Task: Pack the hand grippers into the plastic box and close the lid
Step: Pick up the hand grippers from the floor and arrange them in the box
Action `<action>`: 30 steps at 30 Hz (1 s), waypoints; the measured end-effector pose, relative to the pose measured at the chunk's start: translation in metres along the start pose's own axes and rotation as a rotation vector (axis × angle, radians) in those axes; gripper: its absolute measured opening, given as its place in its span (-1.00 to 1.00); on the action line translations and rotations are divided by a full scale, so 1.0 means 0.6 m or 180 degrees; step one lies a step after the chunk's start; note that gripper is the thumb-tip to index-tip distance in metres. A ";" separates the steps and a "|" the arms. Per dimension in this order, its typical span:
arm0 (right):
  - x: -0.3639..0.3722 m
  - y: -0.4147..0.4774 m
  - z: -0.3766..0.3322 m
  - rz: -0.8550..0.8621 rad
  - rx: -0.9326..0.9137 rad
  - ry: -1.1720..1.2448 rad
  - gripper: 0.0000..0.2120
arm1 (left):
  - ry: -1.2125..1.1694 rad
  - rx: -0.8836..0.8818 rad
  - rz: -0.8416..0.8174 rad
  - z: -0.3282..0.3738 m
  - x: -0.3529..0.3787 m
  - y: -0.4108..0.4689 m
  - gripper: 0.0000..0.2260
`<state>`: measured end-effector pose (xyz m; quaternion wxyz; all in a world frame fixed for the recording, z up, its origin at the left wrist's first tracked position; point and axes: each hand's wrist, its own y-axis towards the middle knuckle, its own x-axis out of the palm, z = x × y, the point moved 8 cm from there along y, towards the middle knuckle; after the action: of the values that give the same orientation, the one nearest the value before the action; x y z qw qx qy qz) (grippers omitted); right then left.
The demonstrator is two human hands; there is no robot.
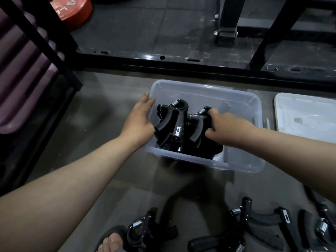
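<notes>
A clear plastic box point(241, 106) stands open on the floor in the middle of the view. Several black hand grippers with steel springs lie stacked in its left half. My left hand point(140, 119) rests with straight fingers against the box's left wall, its thumb by the left hand gripper point(171, 122). My right hand point(223, 128) reaches in from the right and grips the right hand gripper point(198, 124) in the box. Several loose hand grippers point(254, 219) lie on the floor near the bottom edge. The white lid point(305, 115) lies flat to the right of the box.
A black metal rack frame point(163, 60) runs across the floor behind the box. A red weight plate point(76, 10) lies at the top left, a purple ribbed object point(21, 75) at the left. My sandalled foot point(111, 240) shows at the bottom.
</notes>
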<state>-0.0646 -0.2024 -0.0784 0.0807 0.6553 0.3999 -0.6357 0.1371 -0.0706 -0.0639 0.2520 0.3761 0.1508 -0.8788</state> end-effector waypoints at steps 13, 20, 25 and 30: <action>0.054 0.000 0.017 -0.0480 0.0613 0.0944 -0.20 | -0.0017 -0.0061 -0.0003 0.000 -0.001 -0.004 -0.32; 0.056 0.000 -0.022 -0.0564 0.0036 0.0396 0.16 | 0.0044 -0.0044 -0.0054 0.006 0.000 -0.004 -0.33; 0.065 -0.010 -0.030 -0.0251 -0.0303 -0.0110 0.18 | 0.0035 -0.0081 -0.0054 0.004 0.000 -0.004 -0.32; 0.073 -0.014 -0.036 0.0059 -0.0594 -0.0534 0.08 | 0.0055 -0.0054 -0.0053 0.006 0.001 -0.005 -0.33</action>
<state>-0.0588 -0.1649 -0.1103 0.1805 0.5932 0.4431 -0.6475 0.1329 -0.0702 -0.0616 0.2465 0.3803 0.1635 -0.8763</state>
